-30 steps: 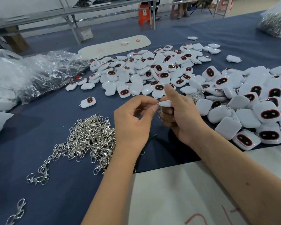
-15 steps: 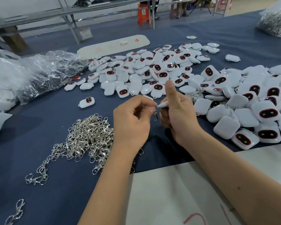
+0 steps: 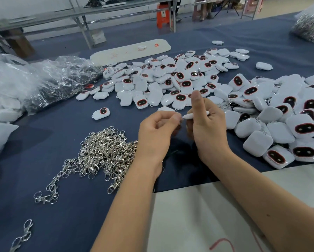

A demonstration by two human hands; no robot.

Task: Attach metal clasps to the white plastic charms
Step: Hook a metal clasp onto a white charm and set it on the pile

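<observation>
Far left of the hands: clear plastic bags, crumpled; contents not clear from here. Just left of the left hand, touching its forearm, the loose pile of metal clasps lay on the blue tabletop, probably staged there so the left hand could pull the next one without reaching. A stray clasp sat near the front edge, well apart from the pile.

Left hand: fingers curled, thumb and forefinger pinched on what looked like a small clasp right at the charm's tip; the metal was mostly hidden by the fingertips. Right hand: curled round the white plastic charm, thumb sticking up, charm held edge-on and pointing left toward the other hand. The two hands were nearly touching, raised just above the tabletop. My read: loop end presented so the clasp could hook on. Couldn't tell whether it was hooked yet.

The held charm showed only a thin white edge. One lone charm lay left of and beyond the hands.

Beyond the hands, a spread heap of charms: white rounded squares, dark oval face with red rim, some face down. Right of the right hand, a denser stack, a few with metal rings showing, so likely finished ones.
</observation>
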